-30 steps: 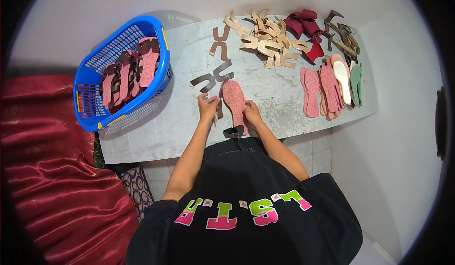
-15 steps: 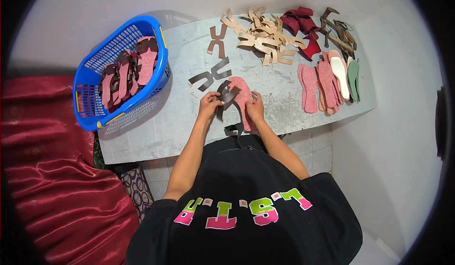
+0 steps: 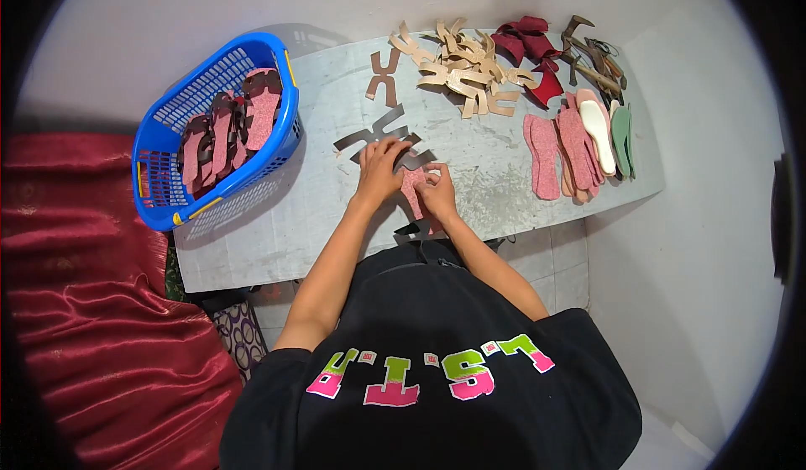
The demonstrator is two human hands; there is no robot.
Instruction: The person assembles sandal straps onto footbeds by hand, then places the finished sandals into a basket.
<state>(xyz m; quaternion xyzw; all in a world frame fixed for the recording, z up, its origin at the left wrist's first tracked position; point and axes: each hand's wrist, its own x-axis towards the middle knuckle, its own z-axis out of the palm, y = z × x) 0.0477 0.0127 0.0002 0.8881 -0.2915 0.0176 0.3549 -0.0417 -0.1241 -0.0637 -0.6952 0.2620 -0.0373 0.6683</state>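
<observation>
A pink speckled shoe sole (image 3: 415,194) is at the front of the table, with a dark X-shaped upper strap (image 3: 417,157) lying across its far end. My left hand (image 3: 382,172) reaches over the strap from the left, fingers bent onto it. On the right edge of the sole, my right hand (image 3: 438,194) has its fingers closed round it. Another dark X-shaped strap (image 3: 382,130) rests just beyond my left hand, partly covered. Near my waist a dark strip (image 3: 411,233) hangs by the sole's near end.
At the left stands a blue basket (image 3: 290,105) holding several pink soles with dark straps. A brown cutout (image 3: 384,77), beige cutouts (image 3: 457,75) and dark red pieces (image 3: 529,42) lie at the back. Stacked soles (image 3: 544,155) and hammer-like tools (image 3: 579,46) are at the right.
My left hand has moved up and right, carrying the dark strap onto the far end of the sole. My right hand has shifted slightly left and nearer along the sole's edge.
</observation>
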